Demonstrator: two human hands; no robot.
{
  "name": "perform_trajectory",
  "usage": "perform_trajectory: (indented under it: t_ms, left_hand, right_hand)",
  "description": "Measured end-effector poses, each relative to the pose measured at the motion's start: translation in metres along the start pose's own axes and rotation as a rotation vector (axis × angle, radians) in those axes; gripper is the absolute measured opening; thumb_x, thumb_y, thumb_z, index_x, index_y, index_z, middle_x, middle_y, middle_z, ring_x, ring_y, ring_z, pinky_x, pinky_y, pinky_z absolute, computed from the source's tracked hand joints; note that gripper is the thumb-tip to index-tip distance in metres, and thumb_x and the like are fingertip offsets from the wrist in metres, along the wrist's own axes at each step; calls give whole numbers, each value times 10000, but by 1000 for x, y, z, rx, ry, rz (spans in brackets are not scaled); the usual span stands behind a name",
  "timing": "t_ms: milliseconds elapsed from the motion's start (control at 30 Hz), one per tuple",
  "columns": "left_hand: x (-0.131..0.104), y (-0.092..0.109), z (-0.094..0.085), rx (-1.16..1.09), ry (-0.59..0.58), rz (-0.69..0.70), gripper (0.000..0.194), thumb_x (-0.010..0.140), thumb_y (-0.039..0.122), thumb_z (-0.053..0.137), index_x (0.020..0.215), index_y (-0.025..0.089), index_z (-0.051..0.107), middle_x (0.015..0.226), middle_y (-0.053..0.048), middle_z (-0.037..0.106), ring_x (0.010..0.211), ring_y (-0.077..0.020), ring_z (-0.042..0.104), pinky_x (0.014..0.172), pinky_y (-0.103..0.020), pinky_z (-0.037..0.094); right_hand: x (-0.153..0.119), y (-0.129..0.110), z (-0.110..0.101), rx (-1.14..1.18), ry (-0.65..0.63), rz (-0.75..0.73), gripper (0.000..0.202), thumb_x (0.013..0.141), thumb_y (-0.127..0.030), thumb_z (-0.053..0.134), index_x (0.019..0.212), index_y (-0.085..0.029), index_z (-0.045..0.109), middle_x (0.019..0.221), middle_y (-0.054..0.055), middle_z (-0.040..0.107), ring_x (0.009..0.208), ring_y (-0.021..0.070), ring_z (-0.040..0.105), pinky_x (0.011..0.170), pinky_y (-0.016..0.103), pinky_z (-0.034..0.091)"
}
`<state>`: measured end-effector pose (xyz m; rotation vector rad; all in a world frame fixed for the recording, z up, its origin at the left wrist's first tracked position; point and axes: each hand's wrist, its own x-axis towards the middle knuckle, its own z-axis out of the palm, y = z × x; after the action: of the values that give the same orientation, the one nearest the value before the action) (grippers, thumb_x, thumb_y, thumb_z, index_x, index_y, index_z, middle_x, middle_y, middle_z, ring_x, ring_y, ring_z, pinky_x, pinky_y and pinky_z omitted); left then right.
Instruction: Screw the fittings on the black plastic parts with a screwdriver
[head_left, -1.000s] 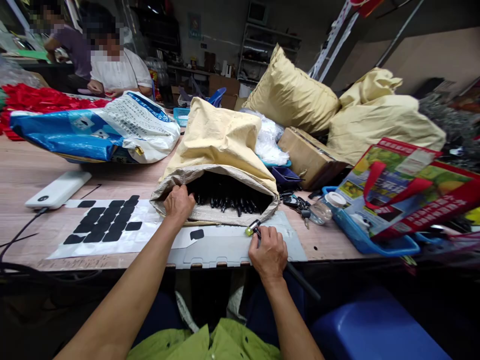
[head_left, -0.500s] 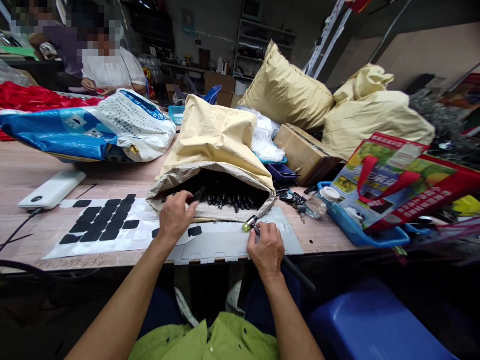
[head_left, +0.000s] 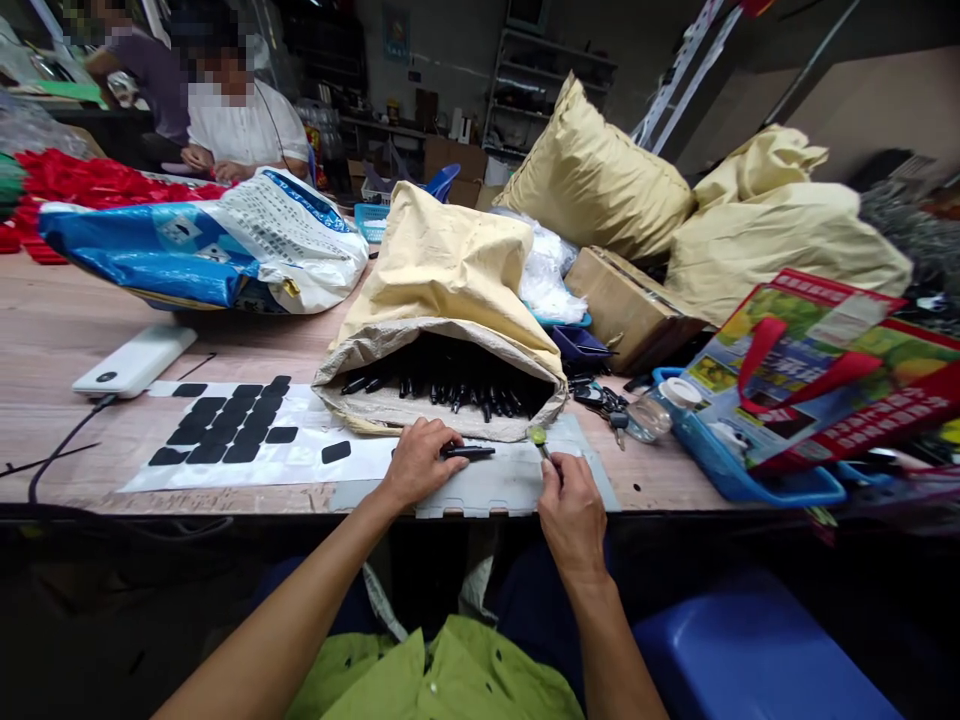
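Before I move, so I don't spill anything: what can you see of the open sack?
The sack looks like creased cream fabric, with a greyish lining at its wide mouth. It lies on the table, mouth open towards you. Black pen-like pieces show inside. The left hand is at its front edge; contact is unclear.

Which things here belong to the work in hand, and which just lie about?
In the work, it seems: black pen, in the left hand; green-tipped tool, in the right hand; open sack; grey board.

Likely just lying about: power bank; keys; jar; shopping bag.
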<state>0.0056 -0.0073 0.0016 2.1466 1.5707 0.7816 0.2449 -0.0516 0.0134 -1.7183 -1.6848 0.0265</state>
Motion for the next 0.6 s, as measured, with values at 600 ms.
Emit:
perform_trajectory:
  t_ms: [600]
  left_hand:
    - [5, 5, 2, -54, -27, -139, 197, 730, 341, 797, 908, 276, 742, 908, 6, 707, 966, -244, 552, 847, -376, 359]
  right_hand:
    - [-6, -46, 16, 172, -161, -185, 282, 1000, -210, 464, 1186, -185, 674, 1016, 98, 690, 988, 236, 664, 896, 356, 519]
